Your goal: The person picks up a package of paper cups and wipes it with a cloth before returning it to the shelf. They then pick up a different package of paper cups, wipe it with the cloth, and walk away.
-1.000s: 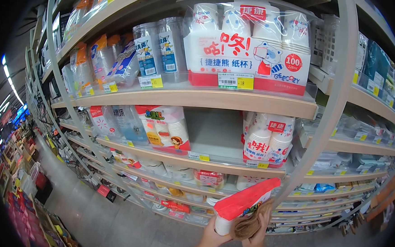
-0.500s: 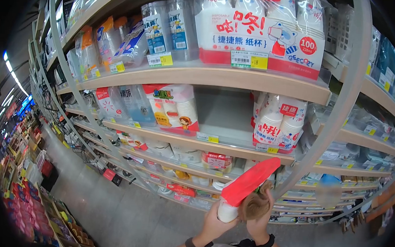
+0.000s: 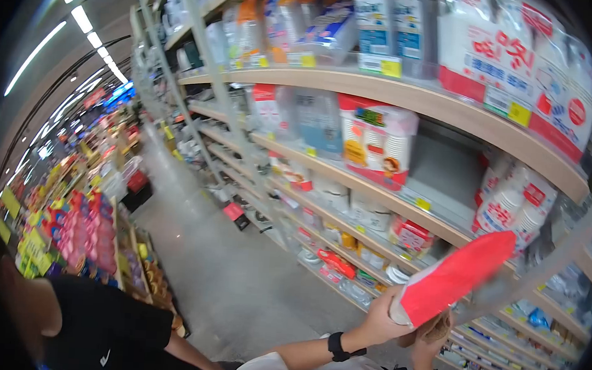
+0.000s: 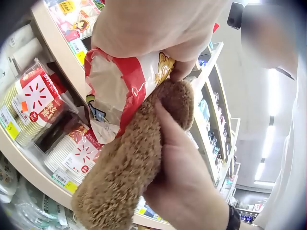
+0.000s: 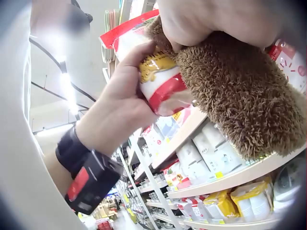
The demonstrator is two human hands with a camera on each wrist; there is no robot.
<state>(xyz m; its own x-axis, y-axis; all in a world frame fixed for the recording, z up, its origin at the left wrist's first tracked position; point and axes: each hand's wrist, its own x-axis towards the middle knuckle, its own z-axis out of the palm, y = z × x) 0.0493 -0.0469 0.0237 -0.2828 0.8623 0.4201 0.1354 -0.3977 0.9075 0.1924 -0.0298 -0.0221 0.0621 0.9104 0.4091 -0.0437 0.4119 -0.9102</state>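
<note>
My left hand [image 3: 381,318] grips a red-and-white plastic pack of paper cups [image 3: 456,276], held tilted in front of the shelves. A shaggy brown cloth [image 5: 240,91] is bunched in my right hand [image 3: 430,346] and lies against the pack's side. In the left wrist view the right thumb presses into the fluffy cloth [image 4: 124,167], beside the pack's clear, creased wrapping [image 4: 110,86]. From the right wrist, my left thumb shows along the pack's yellow print, with the fingers hidden behind it.
Shelves of cup packs [image 3: 376,142] rise ahead, with a gap on the middle shelf beside another cup pack [image 3: 512,205]. A metal upright [image 3: 541,274] stands close right of the held pack. At lower left is a person in a black shirt [image 3: 98,322], with an aisle [image 3: 216,275] beyond.
The head view has swung left, so the shelves shift rightward and a person in black appears at lower left. Both hands keep hold of the pack and cloth.
</note>
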